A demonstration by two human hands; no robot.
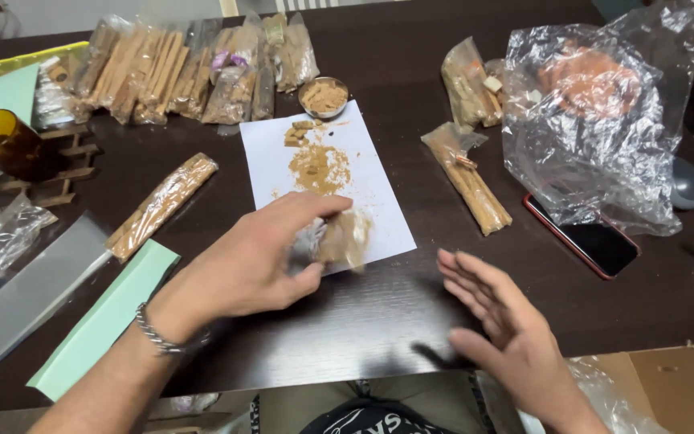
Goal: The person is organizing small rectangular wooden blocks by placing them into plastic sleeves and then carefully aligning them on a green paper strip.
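We saw bare dark counter [379, 313] between our two hands and along the near edge. Ahead, the white paper [379, 193] carried loose brown powder [319, 167] and a small metal bowl [323, 97]. To the right, a crumpled plastic bag [604, 153] and a phone [596, 245] blocked passage; bagged sticks [170, 68] lined the far left

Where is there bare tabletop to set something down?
Bare dark table lies along the near edge between the left hand and right hand, and between the white paper and the single packet. The far-left packet row and big plastic bag are crowded.
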